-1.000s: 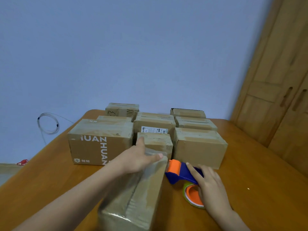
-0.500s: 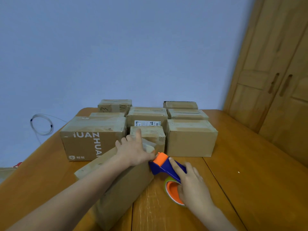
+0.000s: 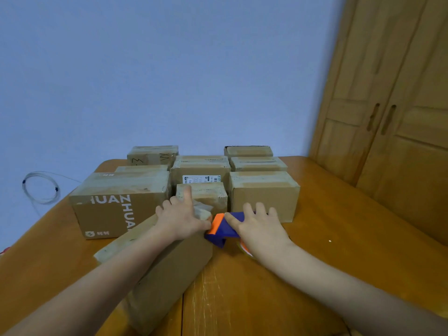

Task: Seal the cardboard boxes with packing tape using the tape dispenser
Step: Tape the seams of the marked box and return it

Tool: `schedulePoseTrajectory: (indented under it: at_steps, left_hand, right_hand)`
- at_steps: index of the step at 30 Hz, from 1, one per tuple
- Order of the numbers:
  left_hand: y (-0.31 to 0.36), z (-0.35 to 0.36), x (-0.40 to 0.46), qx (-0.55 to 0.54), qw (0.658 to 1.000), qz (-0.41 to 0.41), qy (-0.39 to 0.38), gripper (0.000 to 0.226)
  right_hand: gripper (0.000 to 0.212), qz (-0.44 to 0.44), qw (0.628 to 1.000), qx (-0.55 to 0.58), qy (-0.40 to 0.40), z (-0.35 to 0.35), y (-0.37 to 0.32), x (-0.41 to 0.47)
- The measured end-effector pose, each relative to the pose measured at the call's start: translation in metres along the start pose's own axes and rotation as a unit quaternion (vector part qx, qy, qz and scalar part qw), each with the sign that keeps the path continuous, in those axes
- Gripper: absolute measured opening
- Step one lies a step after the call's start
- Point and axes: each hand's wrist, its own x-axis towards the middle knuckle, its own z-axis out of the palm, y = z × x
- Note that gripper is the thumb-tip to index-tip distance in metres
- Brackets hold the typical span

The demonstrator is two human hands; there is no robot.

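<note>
A long cardboard box (image 3: 169, 270) lies slantwise on the wooden table (image 3: 339, 238) in front of me. My left hand (image 3: 180, 219) presses on its far end, fingers spread, the thumb by a loose strip of clear tape. My right hand (image 3: 259, 229) grips the blue and orange tape dispenser (image 3: 221, 229), whose orange head meets the box's far right corner. The tape roll is mostly hidden under my right hand.
Several taped cardboard boxes stand in rows behind, among them a large printed one (image 3: 121, 202) at the left and a plain one (image 3: 264, 195) at the right. A coiled cable (image 3: 40, 187) hangs by the blue wall. Wooden wardrobe doors (image 3: 392, 117) stand at the right.
The view has tilted up and pulled back. My right hand has lifted the dispenser from the table to the box's far corner. My left hand has stayed on the box's far end.
</note>
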Motion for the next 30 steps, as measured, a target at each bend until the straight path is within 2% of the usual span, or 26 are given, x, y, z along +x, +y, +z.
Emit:
schedulePoseTrajectory:
  at_steps: [5,10,12,14,17,20,25,27,30]
  left_hand:
    - [0.001,-0.001,-0.001,0.001,1.000,-0.001,0.002,0.105]
    - [-0.003,-0.002,-0.003,0.003,1.000,0.024,0.001,0.103]
    - [-0.005,-0.003,-0.004,-0.005,0.999,0.042,-0.004,0.102]
    - [-0.007,-0.005,-0.006,-0.009,0.997,0.070,-0.024,0.101]
    - [-0.015,-0.012,-0.012,-0.007,0.990,0.119,-0.075,0.109]
    - [-0.025,-0.021,-0.016,-0.006,0.978,0.173,-0.119,0.113]
    - [-0.033,-0.039,-0.023,-0.007,0.954,0.233,-0.190,0.118]
    - [-0.036,-0.044,-0.024,-0.020,0.945,0.248,-0.212,0.120]
    - [-0.042,-0.046,-0.030,-0.044,0.938,0.265,-0.218,0.119]
  right_hand:
    - [0.057,-0.009,0.999,-0.043,-0.010,-0.015,-0.002,0.011]
    - [0.044,0.037,0.995,-0.051,-0.083,-0.011,0.013,0.014]
    - [0.050,0.063,0.993,0.020,-0.098,-0.001,0.032,0.009]
    - [0.064,0.085,0.981,0.140,-0.105,0.015,0.053,0.004]
    - [0.071,0.116,0.930,0.325,-0.123,0.044,0.075,0.000]
    - [0.055,0.132,0.884,0.422,-0.152,0.072,0.082,0.002]
    - [0.026,0.180,0.843,0.476,-0.174,0.102,0.076,0.012]
    - [0.026,0.178,0.854,0.460,-0.166,0.109,0.073,0.015]
    - [0.034,0.171,0.927,0.281,-0.181,0.107,0.064,0.015]
